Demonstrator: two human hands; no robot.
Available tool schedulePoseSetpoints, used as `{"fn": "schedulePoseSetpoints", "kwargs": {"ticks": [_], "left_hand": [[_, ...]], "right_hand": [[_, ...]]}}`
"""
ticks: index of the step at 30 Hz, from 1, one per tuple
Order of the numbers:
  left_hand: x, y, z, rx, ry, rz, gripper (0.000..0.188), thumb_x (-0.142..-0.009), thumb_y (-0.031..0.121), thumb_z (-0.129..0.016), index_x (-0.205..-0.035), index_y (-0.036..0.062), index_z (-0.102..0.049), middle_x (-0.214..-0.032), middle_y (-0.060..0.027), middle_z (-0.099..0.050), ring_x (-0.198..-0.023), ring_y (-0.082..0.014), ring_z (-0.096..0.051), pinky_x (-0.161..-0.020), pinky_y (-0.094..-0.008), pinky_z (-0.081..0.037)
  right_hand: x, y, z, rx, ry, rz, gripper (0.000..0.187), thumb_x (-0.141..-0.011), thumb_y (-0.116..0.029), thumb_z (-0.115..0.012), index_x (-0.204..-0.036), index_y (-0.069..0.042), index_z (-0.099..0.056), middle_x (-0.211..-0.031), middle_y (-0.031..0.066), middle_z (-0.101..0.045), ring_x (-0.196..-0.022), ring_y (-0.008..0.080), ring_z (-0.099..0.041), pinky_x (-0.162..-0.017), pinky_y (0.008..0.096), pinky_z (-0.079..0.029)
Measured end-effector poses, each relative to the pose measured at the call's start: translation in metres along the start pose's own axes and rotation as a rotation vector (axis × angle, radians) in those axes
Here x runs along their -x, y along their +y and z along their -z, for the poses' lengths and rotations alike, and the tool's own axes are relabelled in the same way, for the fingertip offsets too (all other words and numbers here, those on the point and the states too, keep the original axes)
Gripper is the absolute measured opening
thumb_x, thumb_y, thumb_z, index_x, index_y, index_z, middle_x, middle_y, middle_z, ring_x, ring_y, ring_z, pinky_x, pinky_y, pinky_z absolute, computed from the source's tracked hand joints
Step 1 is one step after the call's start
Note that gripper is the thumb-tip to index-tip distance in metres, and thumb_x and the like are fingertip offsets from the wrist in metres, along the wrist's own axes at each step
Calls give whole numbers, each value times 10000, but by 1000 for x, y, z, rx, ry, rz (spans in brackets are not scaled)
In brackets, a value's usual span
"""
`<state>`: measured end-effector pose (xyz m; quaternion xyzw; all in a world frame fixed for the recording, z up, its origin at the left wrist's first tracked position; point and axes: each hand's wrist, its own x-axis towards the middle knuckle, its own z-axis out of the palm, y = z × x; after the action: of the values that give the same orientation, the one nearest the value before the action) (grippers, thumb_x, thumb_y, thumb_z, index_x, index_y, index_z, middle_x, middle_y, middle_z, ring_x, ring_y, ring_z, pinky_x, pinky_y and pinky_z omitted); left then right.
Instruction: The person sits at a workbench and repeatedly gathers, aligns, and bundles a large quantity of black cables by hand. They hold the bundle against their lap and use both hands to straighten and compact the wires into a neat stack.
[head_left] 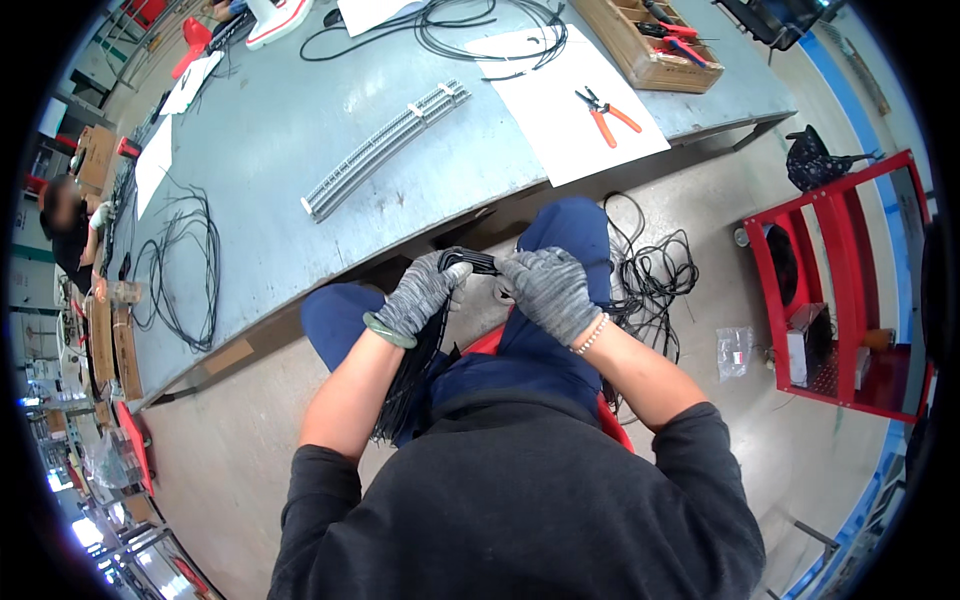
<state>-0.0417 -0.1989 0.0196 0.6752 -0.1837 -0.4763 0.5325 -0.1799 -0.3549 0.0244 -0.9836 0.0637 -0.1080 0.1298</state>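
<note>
Here, left hand [422, 293]: grey knit glove, gripping the bundle of thin black wires [468, 261].
Right hand [551, 290]: gloved, clenching the same bundle.
Bundle: hanging over the lap, just off the grey metal bench [280, 130] near edge.

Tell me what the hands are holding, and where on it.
Both gloved hands, left hand and right hand, grip a bundle of black wires at its folded top end.
</note>
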Motion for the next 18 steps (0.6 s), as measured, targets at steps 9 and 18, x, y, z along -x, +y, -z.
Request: {"fn": "schedulePoseSetpoints", "kwargs": {"ticks": [9, 18], "left_hand": [[3, 8, -14, -471, -53, -558, 264, -910, 248, -594, -998, 2, -631, -814, -45, -641, -764, -177, -595, -710, -331, -491], [-10, -18, -3, -6, -36, -100, 175, -910, 146, -593, -1038, 30, -624, -748, -16, -605, -549, -81, -531, -484, -231, -489]], "right_hand": [[24, -30, -55, -1275, 22, -510, 345, -960, -339, -502, -980, -25, -643, -811, 75, -666, -729, 201, -636, -681, 312, -505], [2, -40, -54, -1480, -177, -952, 249, -911, -295, -615, -901, -54, -678, -763, 15, -650, -651, 105, -602, -571, 249, -514]]}}
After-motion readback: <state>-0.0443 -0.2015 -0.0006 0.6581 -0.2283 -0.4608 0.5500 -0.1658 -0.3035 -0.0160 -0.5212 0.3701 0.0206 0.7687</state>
